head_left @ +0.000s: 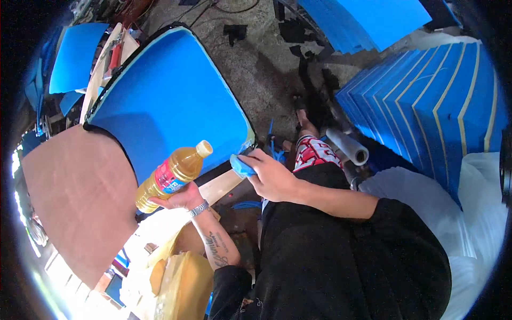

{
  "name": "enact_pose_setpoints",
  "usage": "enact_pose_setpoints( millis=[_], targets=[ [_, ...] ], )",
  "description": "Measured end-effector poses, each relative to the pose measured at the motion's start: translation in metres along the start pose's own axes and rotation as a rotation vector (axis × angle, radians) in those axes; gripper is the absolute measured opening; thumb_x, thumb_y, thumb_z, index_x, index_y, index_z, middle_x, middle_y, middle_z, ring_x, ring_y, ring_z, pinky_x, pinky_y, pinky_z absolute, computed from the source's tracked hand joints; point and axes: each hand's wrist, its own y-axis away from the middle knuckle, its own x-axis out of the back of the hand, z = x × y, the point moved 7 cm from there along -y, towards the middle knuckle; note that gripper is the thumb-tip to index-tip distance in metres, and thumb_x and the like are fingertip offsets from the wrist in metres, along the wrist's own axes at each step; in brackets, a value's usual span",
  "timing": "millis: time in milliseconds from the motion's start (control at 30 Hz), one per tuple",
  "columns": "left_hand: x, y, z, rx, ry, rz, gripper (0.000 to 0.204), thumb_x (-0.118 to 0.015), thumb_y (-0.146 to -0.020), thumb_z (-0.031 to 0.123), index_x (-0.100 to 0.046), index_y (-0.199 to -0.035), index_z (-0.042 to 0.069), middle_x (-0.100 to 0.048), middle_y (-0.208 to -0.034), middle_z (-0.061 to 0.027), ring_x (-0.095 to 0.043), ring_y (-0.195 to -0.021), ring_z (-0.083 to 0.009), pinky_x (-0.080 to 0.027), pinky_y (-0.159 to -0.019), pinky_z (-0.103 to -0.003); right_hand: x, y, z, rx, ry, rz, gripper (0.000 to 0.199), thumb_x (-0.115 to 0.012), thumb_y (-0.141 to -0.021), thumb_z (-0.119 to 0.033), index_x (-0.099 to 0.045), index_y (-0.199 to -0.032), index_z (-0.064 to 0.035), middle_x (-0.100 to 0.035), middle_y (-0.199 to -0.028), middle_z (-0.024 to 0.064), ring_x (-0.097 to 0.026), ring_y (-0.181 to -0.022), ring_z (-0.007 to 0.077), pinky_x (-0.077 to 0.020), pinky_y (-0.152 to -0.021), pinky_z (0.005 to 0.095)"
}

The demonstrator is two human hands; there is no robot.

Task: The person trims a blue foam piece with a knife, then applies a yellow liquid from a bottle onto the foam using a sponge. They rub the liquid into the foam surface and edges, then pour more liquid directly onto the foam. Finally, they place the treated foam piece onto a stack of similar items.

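My left hand (188, 196) is wrapped round a clear plastic bottle (184, 166) of yellowish liquid, with a red and blue label and a pale cap. The bottle is tilted, its capped end pointing up and to the right. A small light-blue piece (242, 166), perhaps foam or sponge, is pinched in my right hand (271, 175). That hand is beside the near right corner of a large blue panel (165, 90) with rounded corners, a pale border and a black edge. The bottle overlaps the panel's near edge in view.
A brown sheet (80, 197) lies left of the panel. Thick blue sheets (421, 101) with pale edges are stacked at right, near a roll of clear film (349, 148). A yellow container (184, 285) stands at lower left. Dark scraps (234, 33) litter the floor.
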Motion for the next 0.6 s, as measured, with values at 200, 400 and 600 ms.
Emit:
enact_pose_setpoints(
  millis=[200, 400, 600],
  targets=[
    [0.001, -0.001, 0.000, -0.026, 0.103, 0.091, 0.078, -0.050, -0.075, 0.066, -0.044, -0.122, 0.004, -0.052, -0.118, -0.0149, -0.051, -0.111, -0.0336, -0.038, -0.098, -0.051, 0.021, -0.026, 0.041, -0.110, 0.127, 0.137, 0.038, -0.051, -0.082, -0.010, -0.048, -0.118, 0.0023, -0.052, -0.101, 0.0247, -0.052, -0.095, 0.0388, -0.0429, -0.085, 0.0416],
    [0.007, 0.019, 0.025, -0.082, 0.238, 0.031, 0.082, -0.042, -0.076, 0.070, -0.046, -0.119, 0.000, -0.054, -0.111, -0.0170, -0.053, -0.104, -0.0330, -0.040, -0.094, -0.051, 0.036, -0.056, 0.045, -0.264, -0.258, -0.216, 0.032, -0.053, -0.083, -0.014, -0.056, -0.112, -0.0004, -0.061, -0.083, 0.0139, -0.060, -0.078, 0.0170, -0.0460, -0.070, 0.0302],
    [0.050, 0.021, 0.006, -0.147, 0.393, 0.158, 0.091, -0.038, -0.075, 0.074, -0.044, -0.120, -0.006, -0.053, -0.110, -0.0199, -0.053, -0.102, -0.0348, -0.040, -0.094, -0.050, 0.133, -0.108, 0.034, -0.557, -0.631, -0.162, 0.034, -0.050, -0.084, -0.007, -0.052, -0.116, 0.0033, -0.061, -0.103, 0.0116, -0.061, -0.091, 0.0213, -0.0478, -0.085, 0.0353]
  ],
)
